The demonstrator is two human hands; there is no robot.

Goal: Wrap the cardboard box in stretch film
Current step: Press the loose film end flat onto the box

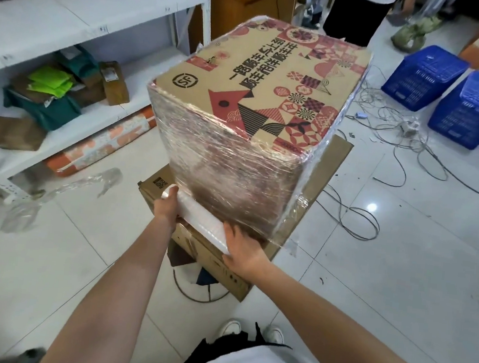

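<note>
While the floor [370, 267] of pale glossy tiles fills most of the room, a white metal shelf [80, 34] stands far to the left of the hands, with green bags and brown parcels on its lower board. Loose grey cables [389, 131] lie on the tiles beyond the right hand, and blue plastic crates [424, 76] stand further behind them. A crumpled piece of clear film [25, 207] lies on the floor to the left of the left hand.

Just above both hands stands the cardboard box [258, 95], printed with red patterns, its sides covered with stretch film. It rests on a plain lower box [218, 264], which is directly under the hands.

The left hand [167, 206] grips the left end of the film roll [199, 221], fingers curled round it. The right hand [240, 248] holds the right end, its fingers bent over the roll and touching the wrapped side. The roll lies against the bottom edge of the box.

A person in dark clothes [356, 14] stands far behind the box.
</note>
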